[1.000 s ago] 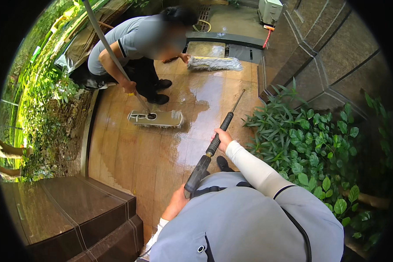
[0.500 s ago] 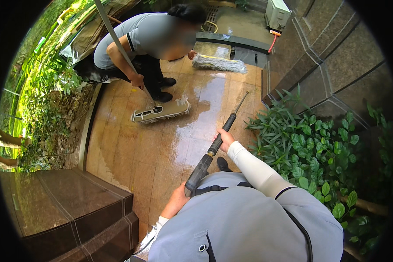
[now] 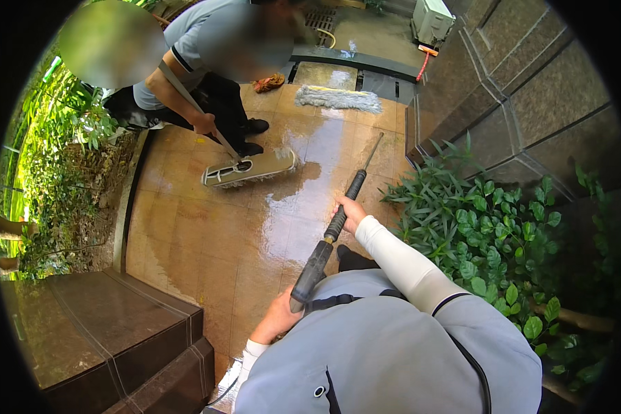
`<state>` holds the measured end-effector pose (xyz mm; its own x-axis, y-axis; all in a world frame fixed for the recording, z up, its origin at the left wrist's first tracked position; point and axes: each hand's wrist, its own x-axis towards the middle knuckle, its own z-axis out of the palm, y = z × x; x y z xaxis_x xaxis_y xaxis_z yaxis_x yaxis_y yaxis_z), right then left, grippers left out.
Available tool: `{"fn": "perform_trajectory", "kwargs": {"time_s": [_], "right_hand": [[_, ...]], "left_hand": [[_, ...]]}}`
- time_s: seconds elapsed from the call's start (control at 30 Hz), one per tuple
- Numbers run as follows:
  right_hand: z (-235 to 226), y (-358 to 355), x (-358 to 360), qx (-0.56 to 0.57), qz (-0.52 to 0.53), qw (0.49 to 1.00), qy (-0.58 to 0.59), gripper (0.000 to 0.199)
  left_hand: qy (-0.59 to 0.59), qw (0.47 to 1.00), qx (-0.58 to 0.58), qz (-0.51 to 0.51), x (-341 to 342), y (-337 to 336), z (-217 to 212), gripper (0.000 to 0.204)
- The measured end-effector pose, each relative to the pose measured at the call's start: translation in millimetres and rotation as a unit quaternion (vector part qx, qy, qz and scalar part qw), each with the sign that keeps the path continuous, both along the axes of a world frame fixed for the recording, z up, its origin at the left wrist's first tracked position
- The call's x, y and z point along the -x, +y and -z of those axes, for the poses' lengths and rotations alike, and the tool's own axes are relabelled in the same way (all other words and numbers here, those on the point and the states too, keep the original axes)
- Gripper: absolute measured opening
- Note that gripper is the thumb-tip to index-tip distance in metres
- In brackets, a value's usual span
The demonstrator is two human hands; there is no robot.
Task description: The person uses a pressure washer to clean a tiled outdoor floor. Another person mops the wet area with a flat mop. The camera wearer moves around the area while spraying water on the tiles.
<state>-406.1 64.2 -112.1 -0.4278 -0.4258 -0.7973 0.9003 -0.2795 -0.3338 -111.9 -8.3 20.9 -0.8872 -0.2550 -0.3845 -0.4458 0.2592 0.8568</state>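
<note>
A black pressure washer gun [image 3: 314,268] slants across the front of my body, its thin metal lance [image 3: 373,152] pointing away and slightly right over the wet floor. My right hand [image 3: 350,212] is wrapped round the ribbed grip in the middle. Lower down, my left hand [image 3: 277,316] closes on the rear handle end, its fingers partly hidden. Ahead to the left, a person [image 3: 186,76] holds the pole of a wide flat mop [image 3: 250,170], which rests on the tiles. A grey and white mop pad [image 3: 338,99] lies farther off.
Leafy plants [image 3: 490,234] crowd my right side beside a dark stone wall [image 3: 531,103]. A brown stone block [image 3: 96,324] stands at lower left. An orange-brown cloth [image 3: 268,83] is near the person. A red-handled tool [image 3: 424,63] leans by a white box unit [image 3: 432,22].
The other person's hand has come away from the mop pad, and the person has shifted up and left in view. An orange-brown cloth now shows. My grip on the gun is unchanged.
</note>
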Motion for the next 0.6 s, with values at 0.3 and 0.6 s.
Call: {"fn": "perform_trajectory", "kwargs": {"time_s": [0.3,0.6], "right_hand": [[-10,-70,74,0.047,-0.061,0.996,0.048,0.011],[3,-111,235,0.077,-0.110,0.991,-0.026,0.012]], "left_hand": [[-0.027,0.998,-0.053,-0.019,77,-34,6,0.047],[-0.097,0.992,0.063,-0.046,257,-42,-16,0.045]]}}
